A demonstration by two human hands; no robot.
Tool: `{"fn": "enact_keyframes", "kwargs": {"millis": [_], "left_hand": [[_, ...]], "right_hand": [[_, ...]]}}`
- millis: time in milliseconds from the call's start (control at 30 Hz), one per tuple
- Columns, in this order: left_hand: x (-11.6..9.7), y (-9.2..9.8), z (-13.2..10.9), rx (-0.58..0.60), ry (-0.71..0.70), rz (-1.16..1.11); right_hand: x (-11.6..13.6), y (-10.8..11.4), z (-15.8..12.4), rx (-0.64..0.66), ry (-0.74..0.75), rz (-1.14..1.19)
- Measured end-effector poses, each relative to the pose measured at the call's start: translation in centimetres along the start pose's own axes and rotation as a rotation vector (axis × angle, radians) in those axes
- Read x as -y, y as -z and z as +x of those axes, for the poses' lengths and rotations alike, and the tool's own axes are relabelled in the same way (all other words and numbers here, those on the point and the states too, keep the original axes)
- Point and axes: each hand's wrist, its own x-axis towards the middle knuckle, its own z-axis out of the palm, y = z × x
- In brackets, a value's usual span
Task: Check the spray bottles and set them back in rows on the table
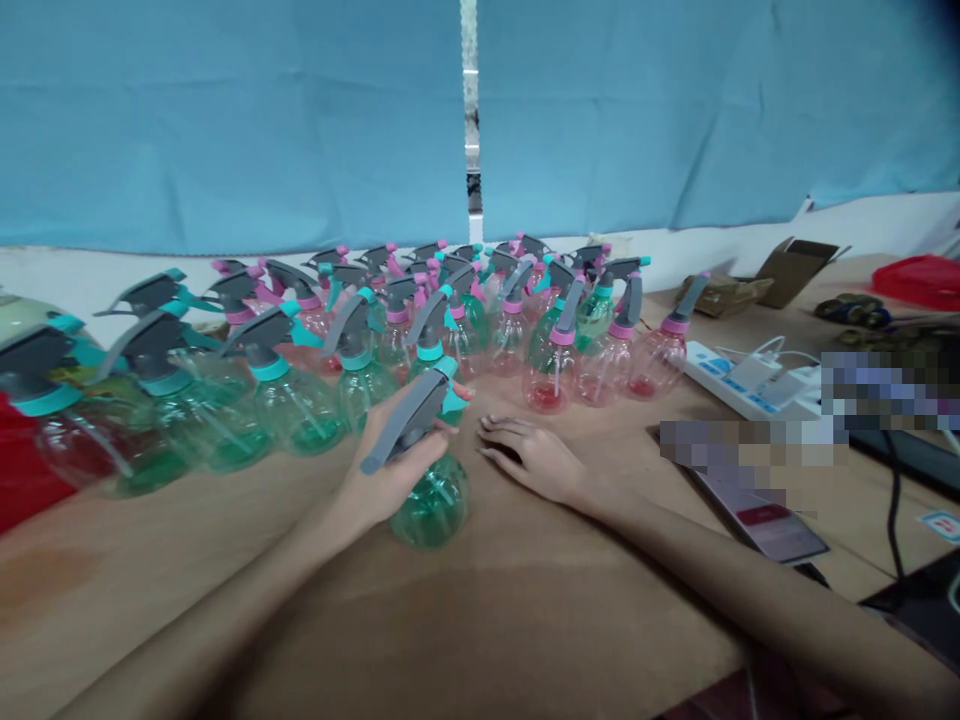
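A clear green spray bottle (pixel 430 505) with a grey trigger head and turquoise nozzle stands near the middle of the table. My left hand (pixel 386 455) is wrapped round its neck, below the grey head; part of the neck is hidden by the fingers. To the right, my right hand (pixel 536 458) rests on the tabletop with its fingers stretched out, apart from the bottle and holding nothing. Just behind the hands are more spray bottles: green ones (pixel 304 410) with turquoise collars mostly at left, and pink ones (pixel 553 380) with pink collars at centre right.
Rows of bottles reach back towards a blue cloth (pixel 300 120) on the wall. At right lie a white power strip (pixel 739 385) with plugs, a phone (pixel 757 505) and black cables. An open cardboard box (pixel 799 272) and a red item (pixel 919 280) are farther back.
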Motion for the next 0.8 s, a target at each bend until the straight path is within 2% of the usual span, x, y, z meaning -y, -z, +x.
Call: {"fn": "enact_keyframes", "kwargs": {"millis": [800], "left_hand": [[-0.31, 0.05, -0.04, -0.007, -0.005, 0.011]], "right_hand": [[-0.10, -0.04, -0.09, -0.006, 0.004, 0.002]]}}
